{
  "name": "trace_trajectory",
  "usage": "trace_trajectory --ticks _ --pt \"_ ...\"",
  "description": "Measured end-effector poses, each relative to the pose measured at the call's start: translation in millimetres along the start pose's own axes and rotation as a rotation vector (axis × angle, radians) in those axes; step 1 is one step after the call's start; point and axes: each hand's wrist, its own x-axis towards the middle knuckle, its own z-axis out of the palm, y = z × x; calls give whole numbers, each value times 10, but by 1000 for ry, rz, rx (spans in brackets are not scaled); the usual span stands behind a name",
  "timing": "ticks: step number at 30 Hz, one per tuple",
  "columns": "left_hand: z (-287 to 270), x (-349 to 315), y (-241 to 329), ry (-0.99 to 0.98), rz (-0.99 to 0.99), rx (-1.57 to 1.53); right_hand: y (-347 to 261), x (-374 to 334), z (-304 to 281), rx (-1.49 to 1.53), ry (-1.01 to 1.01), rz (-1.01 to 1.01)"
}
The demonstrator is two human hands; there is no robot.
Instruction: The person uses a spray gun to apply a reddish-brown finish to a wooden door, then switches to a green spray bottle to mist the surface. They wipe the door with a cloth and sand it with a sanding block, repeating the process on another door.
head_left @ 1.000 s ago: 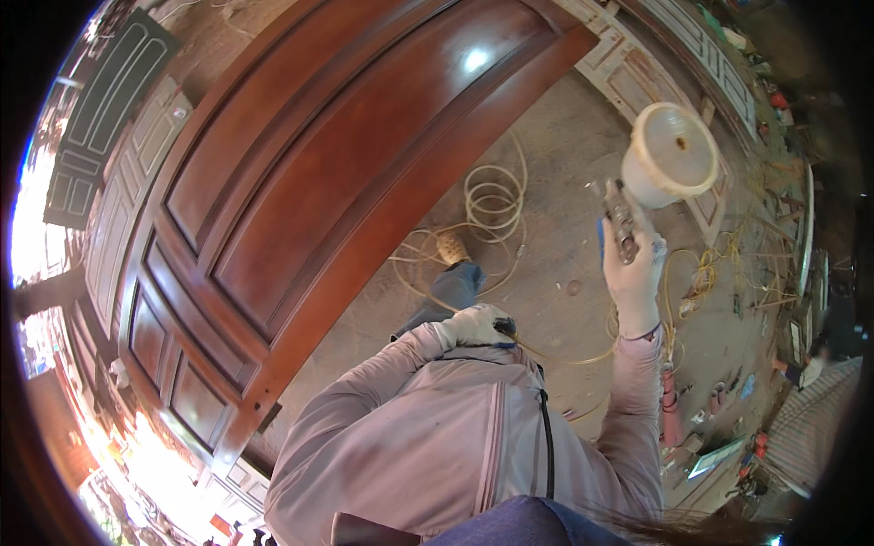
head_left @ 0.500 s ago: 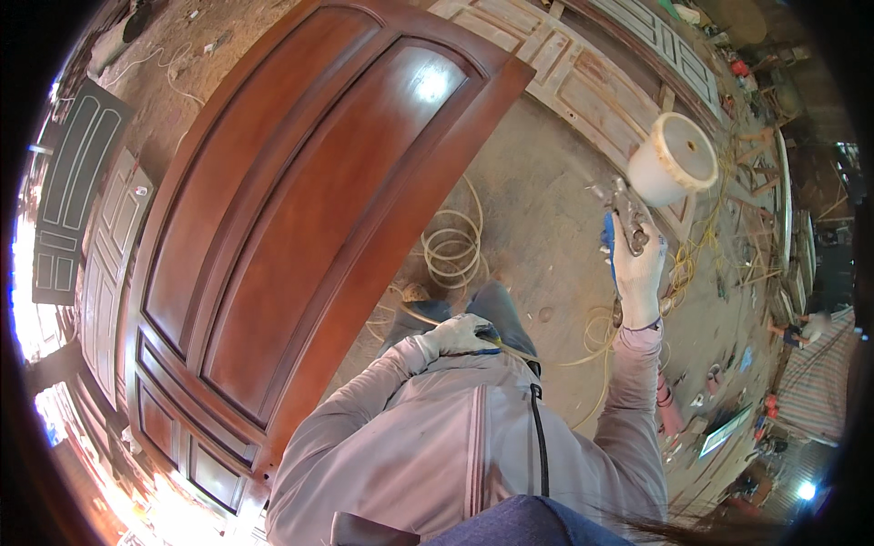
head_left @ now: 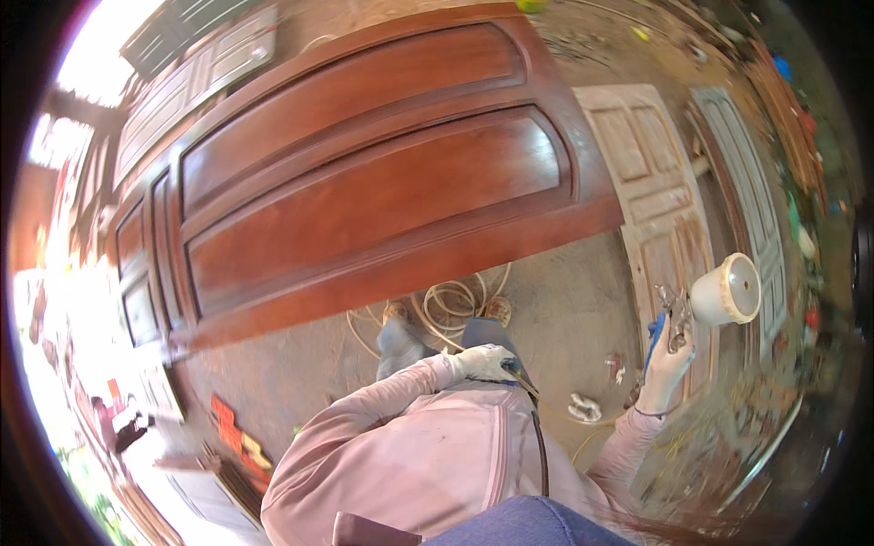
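Observation:
My right hand [head_left: 667,359], in a white glove with blue on the palm side, grips a metal spray gun [head_left: 678,326] out to the right. A white cup [head_left: 726,289] with a stained rim sits on the gun, tilted. At my waist, my gloved left hand [head_left: 487,362] is closed round a pale yellow hose [head_left: 525,382]. In front of me lies a large reddish-brown panelled door [head_left: 382,214], glossy near its right end. Both hands are apart from it.
Coils of hose [head_left: 451,300] lie on the floor by my feet. To the right are an unpainted wooden door [head_left: 660,202] and a grey panelled door [head_left: 748,196]. More grey doors [head_left: 196,82] stand at the far left. An orange-red object [head_left: 238,432] is at lower left.
My view has turned, so the brown door now lies more crosswise before me. The spray gun appears lower and farther right. Both hands keep their grips.

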Motion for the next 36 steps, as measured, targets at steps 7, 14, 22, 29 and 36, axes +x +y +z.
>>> trace_trajectory --ticks 7,14,22,29,36 --pt "122 257 344 168 -169 -90 41 893 278 599 -568 56" --pt "440 461 184 366 -273 -226 -857 1750 1404 647 -707 -131" --pt "399 339 560 458 -337 -441 -659 2083 1722 265 -328 -352" --pt "470 441 375 457 -367 -336 -739 2006 1723 586 -612 -257" --pt "416 268 461 523 -341 -276 -762 2101 1921 228 -126 -698"
